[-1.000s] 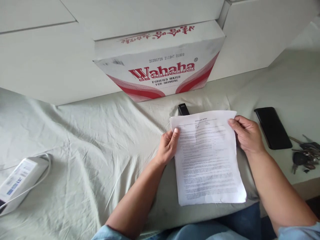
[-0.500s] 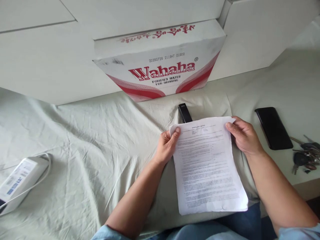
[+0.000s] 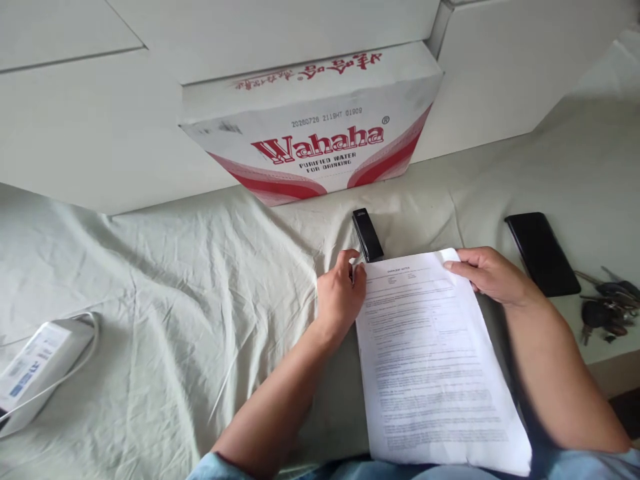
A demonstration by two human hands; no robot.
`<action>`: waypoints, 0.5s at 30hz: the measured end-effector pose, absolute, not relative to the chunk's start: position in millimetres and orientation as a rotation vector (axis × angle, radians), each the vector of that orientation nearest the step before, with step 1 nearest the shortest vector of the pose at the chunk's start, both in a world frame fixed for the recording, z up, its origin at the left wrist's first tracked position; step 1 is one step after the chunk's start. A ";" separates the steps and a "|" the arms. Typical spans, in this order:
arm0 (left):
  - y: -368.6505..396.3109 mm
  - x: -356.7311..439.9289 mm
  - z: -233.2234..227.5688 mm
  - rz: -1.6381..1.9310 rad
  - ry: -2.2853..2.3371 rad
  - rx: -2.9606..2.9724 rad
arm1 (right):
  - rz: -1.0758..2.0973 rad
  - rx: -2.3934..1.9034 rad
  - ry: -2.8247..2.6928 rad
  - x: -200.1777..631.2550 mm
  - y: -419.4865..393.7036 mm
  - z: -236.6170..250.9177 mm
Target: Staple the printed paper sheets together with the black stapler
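Printed sheets of paper (image 3: 425,360) slope down from the bed cover to my lap, text side up. My right hand (image 3: 493,273) pinches their upper right corner, thumb on top and fingers beneath. At the upper left corner, my left hand (image 3: 340,293) is beside the edge, its index finger and thumb bent and apart, with no clear grip on the paper; its other fingers are hidden. Just beyond the top edge lies a black stapler (image 3: 367,235), close to my left fingertips.
A white and red water carton (image 3: 315,147) stands against the white panel behind. On the right lie a black phone (image 3: 543,253) and a bunch of keys (image 3: 607,310). A white box (image 3: 37,367) with a cable is at far left. The pale cloth (image 3: 200,300) is wrinkled.
The paper has come down flatter and closer to my body, uncovering more of the stapler. My left thumb has come off the sheet's face, and the left fingers have moved to its edge.
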State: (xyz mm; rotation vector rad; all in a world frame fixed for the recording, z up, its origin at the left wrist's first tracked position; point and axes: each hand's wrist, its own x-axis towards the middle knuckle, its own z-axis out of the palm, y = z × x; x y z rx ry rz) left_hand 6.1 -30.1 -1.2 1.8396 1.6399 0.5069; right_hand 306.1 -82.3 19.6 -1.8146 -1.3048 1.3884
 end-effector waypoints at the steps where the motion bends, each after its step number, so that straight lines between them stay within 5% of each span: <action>1: -31.0 7.6 -2.2 0.455 1.667 1.876 | 1.393 -1.825 -1.294 307.2 -82.7 17.4; 5: -31.0 9.0 -8.9 0.352 1.718 1.978 | 1.375 -1.828 -1.232 309.0 -84.1 8.6; 15: -25.8 -2.5 -27.8 0.923 1.457 2.075 | 1.058 -1.767 -1.062 304.5 -79.6 11.8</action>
